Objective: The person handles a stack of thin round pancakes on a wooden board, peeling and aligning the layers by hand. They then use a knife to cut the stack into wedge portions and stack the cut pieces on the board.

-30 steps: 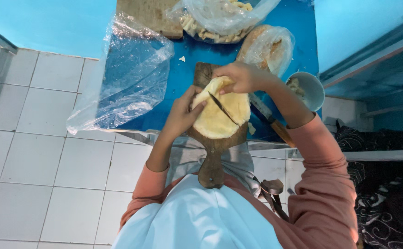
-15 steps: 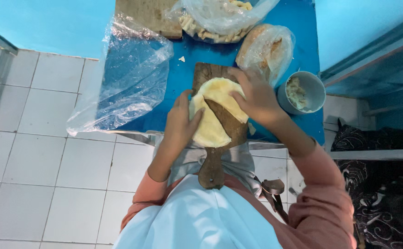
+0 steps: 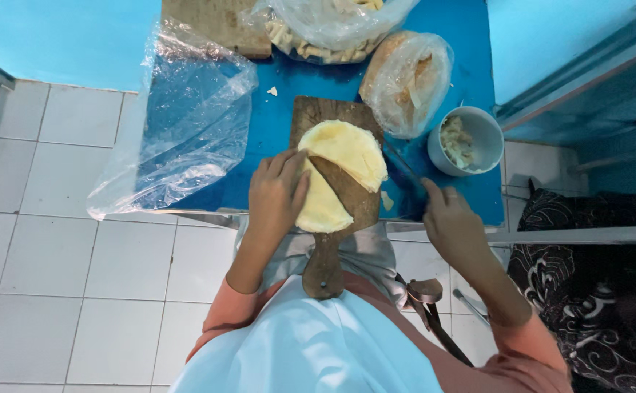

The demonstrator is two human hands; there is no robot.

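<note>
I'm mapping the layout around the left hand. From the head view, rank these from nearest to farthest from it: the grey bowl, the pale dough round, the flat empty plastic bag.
1. Dough round: under the left hand, which touches its left edge.
2. Plastic bag: to the hand's left, hanging over the table edge.
3. Grey bowl: far right, beyond the board.

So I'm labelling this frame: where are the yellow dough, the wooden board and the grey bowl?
yellow dough (image 3: 343, 149): head view, upper half's middle.
wooden board (image 3: 323, 266): head view, handle.
grey bowl (image 3: 490, 135): head view, right inner wall.
</note>
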